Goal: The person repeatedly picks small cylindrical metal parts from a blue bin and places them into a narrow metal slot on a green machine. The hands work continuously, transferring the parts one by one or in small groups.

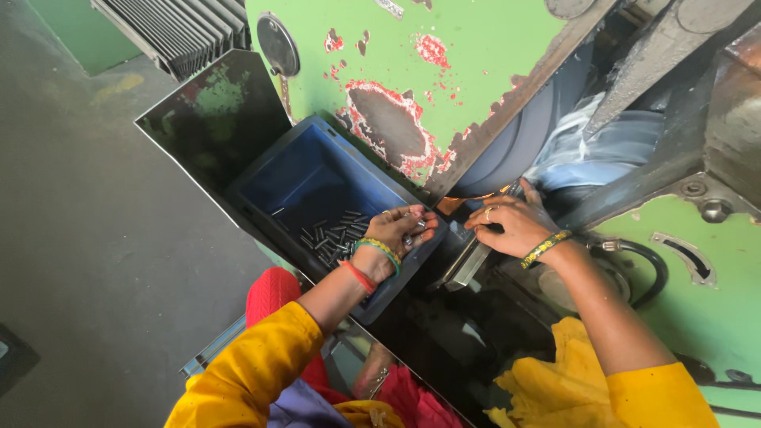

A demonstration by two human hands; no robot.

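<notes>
The left hand is cupped, palm up, over the edge of a blue bin, and its fingers curl around a few small metal pins. More of the same pins lie in a little heap on the bottom of the bin, right beside that hand. Most of the bin floor is bare, so not many pins are in it. The right hand rests on a shiny metal bar at the mouth of a big green machine. Its fingers are bent and close together, and it is hard to tell if they pinch a pin or only press on the bar. It looks like pins go from one hand to the other and into the machine, one after another, with the heap in the bin not yet used up. The machine is old, with paint chipped off in red and grey spots. A dark metal sheet stands next to the bin. The floor is plain grey and dusty. The person wears yellow sleeves and bright bangles, and sits very near the machine.
</notes>
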